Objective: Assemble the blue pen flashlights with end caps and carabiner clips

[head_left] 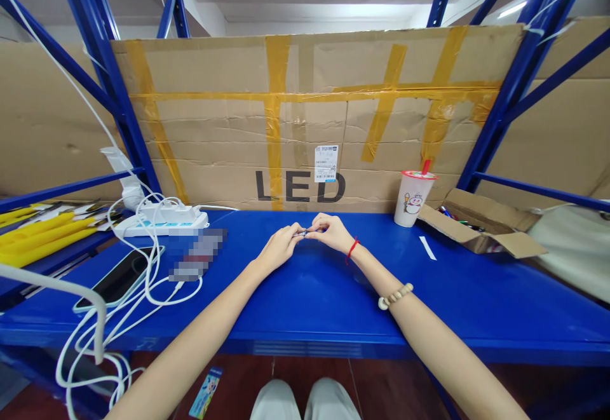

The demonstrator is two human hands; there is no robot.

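My left hand (282, 244) and my right hand (332, 232) meet over the middle of the blue shelf top (324, 293). The fingertips of both are pinched round a small, thin object (304, 234) with dark and light parts. It is mostly covered by the fingers and too small to name. A red string bracelet (351, 251) circles my right wrist, and a string of pale beads (395, 296) sits further up that forearm.
A phone (119, 277), a pixelated device (199, 256), tangled white cables (155, 261) and a power strip (164, 220) lie at left. On the right stand a lidded cup with red straw (413, 199) and an open carton of pens (469, 216), near a white strip (427, 248). Cardboard (214, 134) backs the shelf.
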